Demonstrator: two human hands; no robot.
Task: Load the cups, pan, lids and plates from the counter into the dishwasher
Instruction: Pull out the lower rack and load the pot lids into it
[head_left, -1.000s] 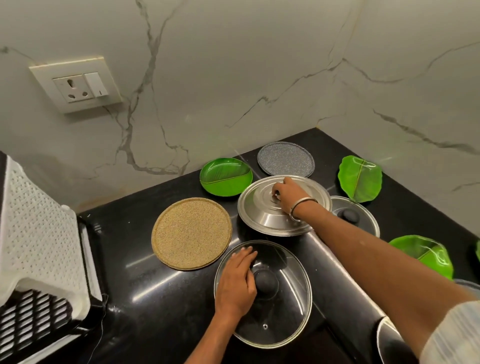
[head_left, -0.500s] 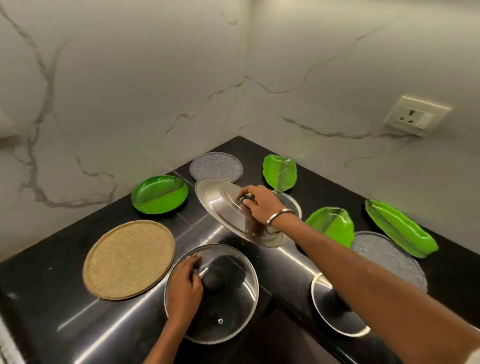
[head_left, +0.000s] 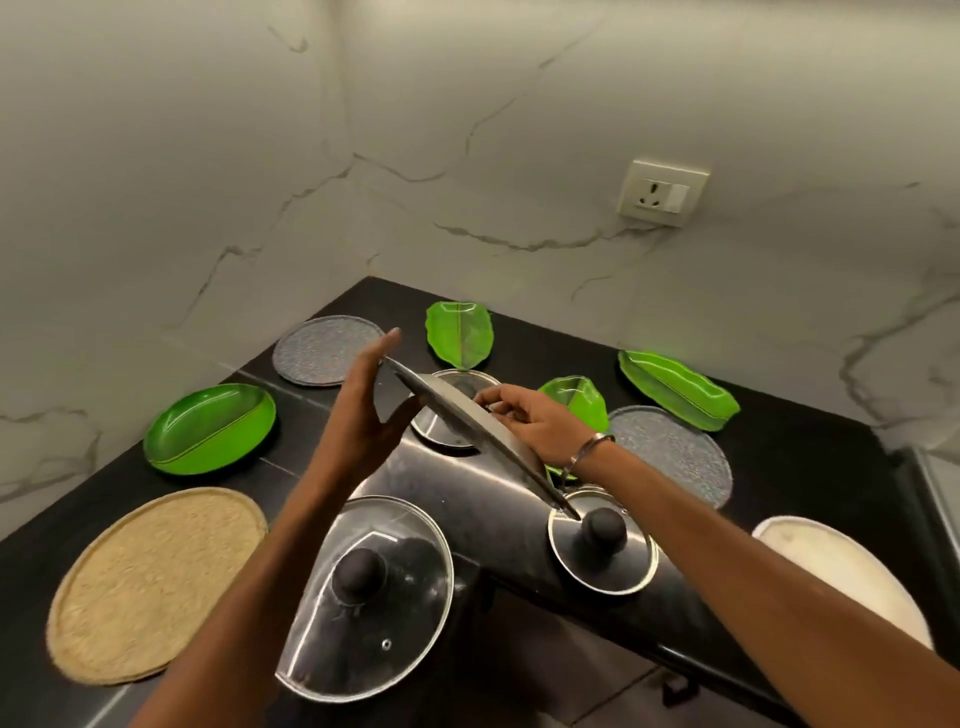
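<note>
A large steel lid (head_left: 470, 423) is tilted on edge above the black counter (head_left: 810, 447). My right hand (head_left: 530, 423) grips its knob from the right. My left hand (head_left: 371, 402) holds its upper left rim, thumb beneath and fingers spread behind. Below lie a big glass lid (head_left: 410, 623) with a black knob and a smaller glass lid (head_left: 605, 556). A third glass lid (head_left: 447, 415) lies partly hidden behind the steel one. Green leaf-shaped plates (head_left: 460, 340) (head_left: 675, 389) (head_left: 576, 397) and a round green plate (head_left: 210, 428) rest further back.
A woven tan mat (head_left: 156, 582) lies at the left. Two grey speckled round mats (head_left: 324, 348) (head_left: 675, 454) and a white one (head_left: 852, 571) sit on the counter. Marble walls meet in the corner behind. A wall socket (head_left: 662, 192) is at the upper right.
My right hand has raised the steel lid higher and tipped it steeper. My left hand left the big glass lid and now holds the steel lid's rim. The view turned right.
</note>
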